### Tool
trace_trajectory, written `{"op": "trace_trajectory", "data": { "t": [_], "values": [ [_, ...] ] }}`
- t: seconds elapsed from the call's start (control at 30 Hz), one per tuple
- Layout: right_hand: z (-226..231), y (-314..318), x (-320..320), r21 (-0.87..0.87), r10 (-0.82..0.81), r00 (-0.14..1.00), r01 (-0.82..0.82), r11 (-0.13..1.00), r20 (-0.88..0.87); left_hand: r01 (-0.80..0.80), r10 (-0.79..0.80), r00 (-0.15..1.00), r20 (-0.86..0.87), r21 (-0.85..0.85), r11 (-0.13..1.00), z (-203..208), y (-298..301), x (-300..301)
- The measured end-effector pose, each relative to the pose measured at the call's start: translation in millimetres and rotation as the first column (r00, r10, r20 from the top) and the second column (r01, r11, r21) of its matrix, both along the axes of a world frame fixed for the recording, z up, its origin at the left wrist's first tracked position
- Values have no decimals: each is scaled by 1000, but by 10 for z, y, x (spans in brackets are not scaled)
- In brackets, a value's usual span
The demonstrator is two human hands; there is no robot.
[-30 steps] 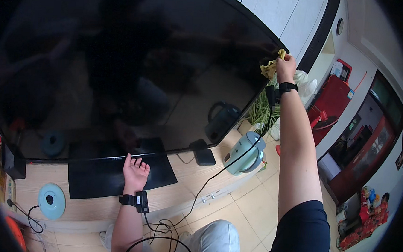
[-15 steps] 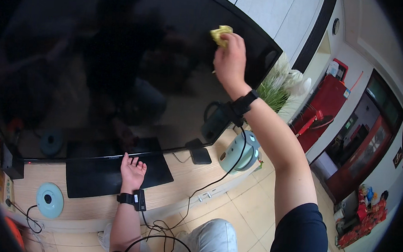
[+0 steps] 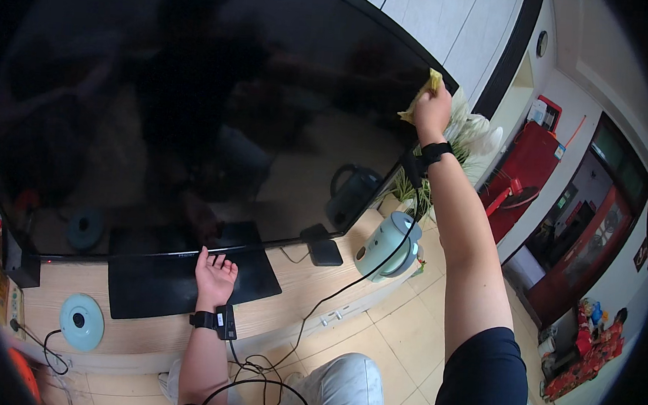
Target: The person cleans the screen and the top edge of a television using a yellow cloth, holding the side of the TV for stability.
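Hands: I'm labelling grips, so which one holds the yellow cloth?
The right hand grips the cloth near the right edge of the television; the left hand, at the lower edge, holds nothing.

right arm [image 3: 475, 260] extended far right, right hand [image 3: 432, 114] gripping; left hand [image 3: 216, 279] near, palm up, fingers [image 3: 220, 261] loosely curled.

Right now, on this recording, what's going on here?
A person's right hand grips a yellow cloth near the upper right corner of a large, dark television. The left hand is empty, palm up with loosely curled fingers, by the television's lower edge; whether it touches is hard to tell. On the wooden cabinet, a pale blue kettle stands to the right and a round, corded base lies to the left.
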State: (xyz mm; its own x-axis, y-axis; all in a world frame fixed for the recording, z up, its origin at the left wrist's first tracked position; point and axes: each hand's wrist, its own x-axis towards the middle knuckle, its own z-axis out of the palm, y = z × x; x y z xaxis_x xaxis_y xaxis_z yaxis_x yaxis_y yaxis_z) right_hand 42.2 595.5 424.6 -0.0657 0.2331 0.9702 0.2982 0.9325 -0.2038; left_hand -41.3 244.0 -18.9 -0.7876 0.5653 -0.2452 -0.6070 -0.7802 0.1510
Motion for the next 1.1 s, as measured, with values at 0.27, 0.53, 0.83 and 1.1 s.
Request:
{"op": "trace_trajectory", "data": {
  "t": [0.27, 0.53, 0.83, 1.1],
  "values": [
    [-27, 256, 170, -133, -129, 992, 127, 983, -10, -6, 6, 1000, 21, -5, 1000, 4, -15, 0],
    [115, 526, 261, -305, -156, 986, 134, 943, -51, 12, -12, 1000, -5, 0, 1000, 22, -18, 7],
    [155, 790, 149, -228, -109, 994, 112, 967, 26, -1, 1, 1000, 1, -16, 1000, 68, 45, 43],
    [46, 200, 29, -68, -108, 992, 113, 991, 68, -33, 35, 999, 24, -65, 997, 94, -1, 68]
  ]
}}
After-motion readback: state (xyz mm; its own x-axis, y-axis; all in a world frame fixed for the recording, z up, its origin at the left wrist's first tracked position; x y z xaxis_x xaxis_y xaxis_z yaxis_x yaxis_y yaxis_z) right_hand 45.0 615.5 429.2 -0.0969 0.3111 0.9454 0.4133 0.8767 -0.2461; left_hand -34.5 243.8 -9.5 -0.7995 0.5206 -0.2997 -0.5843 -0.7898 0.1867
